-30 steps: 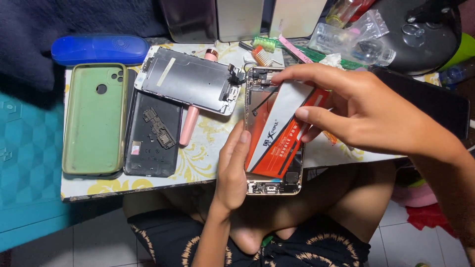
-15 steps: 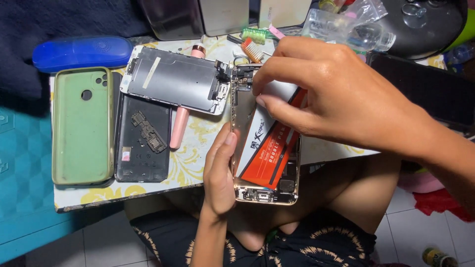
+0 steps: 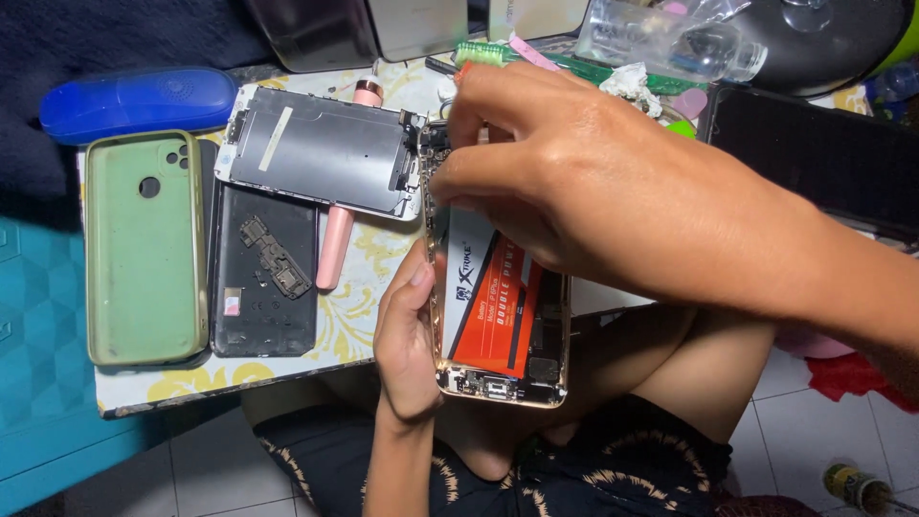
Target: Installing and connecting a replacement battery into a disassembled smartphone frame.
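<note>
The left hand grips the opened gold phone body with its orange-and-white battery; the right hand fingers pinch together at its top edge.

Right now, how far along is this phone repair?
Done: the opened phone has its screen panel folded aside, and a white and orange battery sits inside. In hand: the left hand steadies the frame while the right hand works at its top end. Left: the screen is not yet closed.

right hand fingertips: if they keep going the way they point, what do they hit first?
Likely the top end of the opened phone: the right hand has its fingertips aimed left and down there, beside the lifted screen panel. Depth unclear.
</note>
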